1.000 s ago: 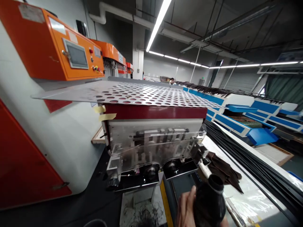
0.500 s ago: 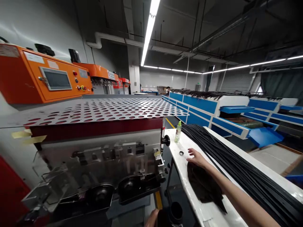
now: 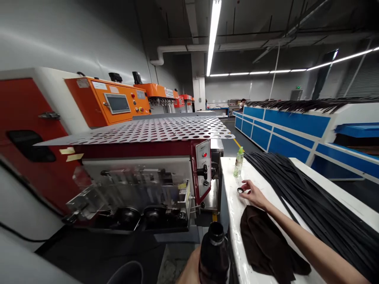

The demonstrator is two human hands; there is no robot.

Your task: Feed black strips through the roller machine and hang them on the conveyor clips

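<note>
Gripping glossy, round-necked bottle [image 3: 214, 258]: left hand [image 3: 191, 268]

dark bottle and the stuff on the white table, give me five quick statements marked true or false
1. The left hand holds the dark bottle. True.
2. The dark bottle has a cap on. False: its mouth is open.
3. The right hand has its fingertips at a small black ring. True.
4. A brown cloth lies on the white table. True.
5. The right hand grips the brown cloth. False: the cloth lies outside its grasp.
</note>
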